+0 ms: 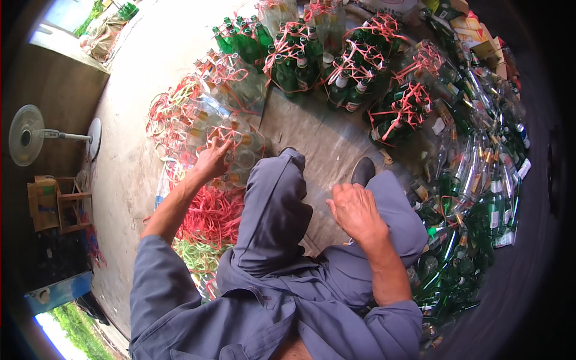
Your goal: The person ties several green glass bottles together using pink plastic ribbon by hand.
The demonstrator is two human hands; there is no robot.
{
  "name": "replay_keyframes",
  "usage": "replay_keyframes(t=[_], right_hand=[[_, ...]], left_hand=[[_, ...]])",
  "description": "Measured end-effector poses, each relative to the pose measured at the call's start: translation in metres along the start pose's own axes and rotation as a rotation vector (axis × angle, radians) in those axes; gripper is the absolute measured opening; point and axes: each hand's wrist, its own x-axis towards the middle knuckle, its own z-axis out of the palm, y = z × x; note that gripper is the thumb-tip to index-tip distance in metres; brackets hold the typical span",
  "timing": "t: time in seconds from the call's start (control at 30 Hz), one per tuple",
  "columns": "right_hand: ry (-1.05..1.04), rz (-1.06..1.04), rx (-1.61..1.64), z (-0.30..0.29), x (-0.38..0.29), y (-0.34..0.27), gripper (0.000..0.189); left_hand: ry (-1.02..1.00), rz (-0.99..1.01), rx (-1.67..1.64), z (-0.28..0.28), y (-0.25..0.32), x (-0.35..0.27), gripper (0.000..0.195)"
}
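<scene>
My left hand [215,158] reaches to the red plastic strapping [223,133] tied over a bundle of clear glass bottles [245,157] beside my left knee. Its fingertips touch the strapping at the bottle necks; whether they grip it I cannot tell. My right hand [355,209] hovers by my right knee with its fingers curled; whether something is inside them does not show. A heap of loose red strapping [211,218] lies beside my left thigh, with pale green strapping [198,255] below it.
Tied bundles of green bottles [294,67] stand ahead on the floor. Loose glass bottles [472,180] pile up along my right side. A pedestal fan [27,135] and a wooden chair [74,196] are at the far left. Cardboard boxes [479,36] lie at the upper right.
</scene>
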Motion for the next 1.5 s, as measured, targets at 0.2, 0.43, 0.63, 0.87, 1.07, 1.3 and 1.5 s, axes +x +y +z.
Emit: replay_keyframes(t=[0.2, 0.43, 0.63, 0.87, 1.07, 1.3, 1.5], right_hand=[[-0.088, 0.096, -0.027, 0.007, -0.007, 0.003, 0.023], [-0.068, 0.135, 0.008, 0.015, -0.009, 0.013, 0.025], [0.126, 0.056, 0.045, 0.039, -0.025, 0.036, 0.027], [-0.130, 0.239, 0.017, 0.015, -0.019, 0.018, 0.028], [-0.119, 0.302, 0.022, 0.031, -0.026, 0.031, 0.030], [-0.087, 0.345, 0.046, 0.033, -0.042, 0.033, 0.027], [-0.101, 0.296, 0.057, 0.011, -0.058, 0.010, 0.028]], left_hand=[[-0.004, -0.010, 0.034, 0.003, -0.002, -0.002, 0.081], [-0.010, -0.025, -0.038, -0.005, 0.004, -0.014, 0.083], [0.070, -0.004, -0.075, 0.007, -0.002, -0.017, 0.079], [0.199, 0.073, -0.148, 0.004, 0.000, -0.045, 0.073], [0.423, 0.040, -0.144, 0.019, 0.002, -0.088, 0.067], [0.622, 0.078, -0.237, 0.063, 0.015, -0.144, 0.055], [0.628, -0.023, -0.257, 0.095, 0.037, -0.184, 0.046]])
